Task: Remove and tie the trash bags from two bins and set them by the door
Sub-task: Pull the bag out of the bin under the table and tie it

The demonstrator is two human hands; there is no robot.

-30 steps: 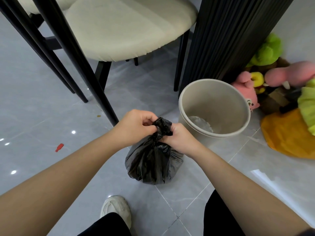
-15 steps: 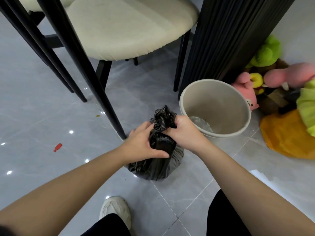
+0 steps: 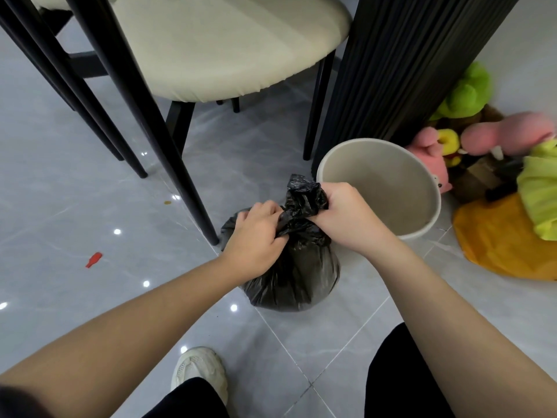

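Note:
A full black trash bag [image 3: 297, 276] sits on the grey tiled floor, its top gathered into a twisted neck. My left hand [image 3: 256, 239] grips the neck low on its left side. My right hand [image 3: 343, 215] is closed around the upper part of the neck, with a bunch of plastic sticking up past the fingers. Just right of the bag stands a round beige bin [image 3: 422, 182] with no bag in it. Only this one bin is in view, and no door shows.
A cream-seated chair [image 3: 229, 46] with black legs stands close behind the bag; one leg [image 3: 193, 188] lands just left of it. A black ribbed column [image 3: 401, 64] rises behind the bin. Plush toys [image 3: 506, 164] pile at right. My white shoe [image 3: 200, 372] is below; a small red scrap [image 3: 93, 260] lies left.
Both hands have shifted along the bag's neck: the left dropped from the top to grip lower on the left, and the right holds the bunched top higher. The bag stayed on the floor.

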